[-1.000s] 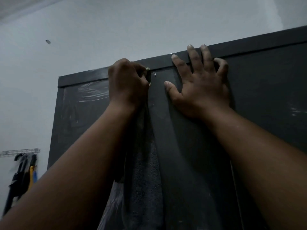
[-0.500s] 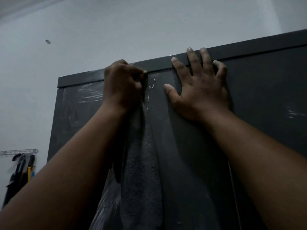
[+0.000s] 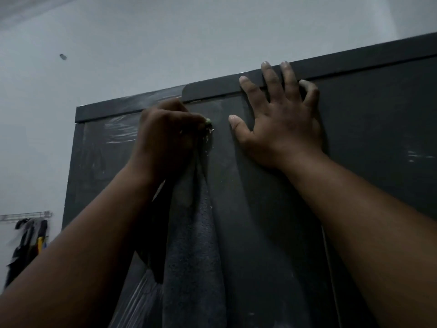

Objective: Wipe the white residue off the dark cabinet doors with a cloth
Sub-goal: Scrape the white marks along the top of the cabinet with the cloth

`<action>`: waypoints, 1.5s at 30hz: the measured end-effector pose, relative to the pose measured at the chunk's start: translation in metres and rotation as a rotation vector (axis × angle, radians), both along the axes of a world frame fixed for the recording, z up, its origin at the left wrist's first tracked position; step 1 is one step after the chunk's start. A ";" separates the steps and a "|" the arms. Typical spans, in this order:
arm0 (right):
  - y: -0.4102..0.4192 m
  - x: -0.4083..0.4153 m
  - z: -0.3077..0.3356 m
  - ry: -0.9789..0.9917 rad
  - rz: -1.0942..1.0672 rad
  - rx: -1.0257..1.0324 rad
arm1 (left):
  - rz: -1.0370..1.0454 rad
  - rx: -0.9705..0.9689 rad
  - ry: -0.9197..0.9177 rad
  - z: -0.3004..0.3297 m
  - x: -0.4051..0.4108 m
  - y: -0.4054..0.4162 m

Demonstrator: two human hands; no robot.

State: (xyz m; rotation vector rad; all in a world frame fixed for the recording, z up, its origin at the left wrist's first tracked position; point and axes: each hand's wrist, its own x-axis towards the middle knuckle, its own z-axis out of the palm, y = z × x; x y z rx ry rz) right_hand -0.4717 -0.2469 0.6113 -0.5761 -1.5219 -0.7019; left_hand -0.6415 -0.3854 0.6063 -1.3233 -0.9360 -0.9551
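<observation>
We see the dark cabinet [image 3: 272, 185] from below, its top trim [image 3: 354, 61] against a pale wall [image 3: 165, 43]. Left hand [image 3: 165, 140] is fisted round a grey cloth [image 3: 194, 256], grip closed on it, knuckles pressed to the cabinet front just under the trim; the cloth hangs straight down from the fist along the door. White residue flecks [image 3: 209, 136] sit right beside the fist, with a small green bit at the fingertip we can't identify. Right hand [image 3: 281, 121] lies flat on the cabinet just right of the left hand, fingers spread and straight, tips over the trim, holding nothing. More white smears [image 3: 118, 131] left of the fist, and fainter ones [image 3: 418, 156] far right. Hanging clothes [image 3: 28, 242] lower left of the cabinet.
</observation>
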 end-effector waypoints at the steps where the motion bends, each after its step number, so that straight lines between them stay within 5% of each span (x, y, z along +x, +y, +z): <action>1: 0.000 0.000 0.000 0.001 0.001 0.002 | 0.007 0.010 -0.033 0.003 -0.002 -0.001; 6: 0.000 0.000 0.001 0.002 -0.013 0.009 | -0.003 0.101 -0.184 0.015 0.011 0.007; 14: -0.002 0.002 -0.001 -0.009 -0.016 0.004 | -0.025 0.064 0.003 -0.043 0.004 0.014; 23: -0.002 0.001 -0.002 -0.006 -0.017 0.009 | -0.036 0.185 -0.215 -0.024 0.014 0.017; 33: 0.000 0.000 -0.006 0.003 -0.025 0.022 | -0.034 0.046 -0.081 -0.076 0.000 0.006; 39: 0.000 -0.001 -0.007 0.014 -0.013 0.024 | 0.000 0.189 -0.284 -0.025 0.012 0.011; 45: -0.001 0.000 -0.007 0.000 -0.013 0.024 | 0.040 0.149 -0.247 0.004 0.029 0.021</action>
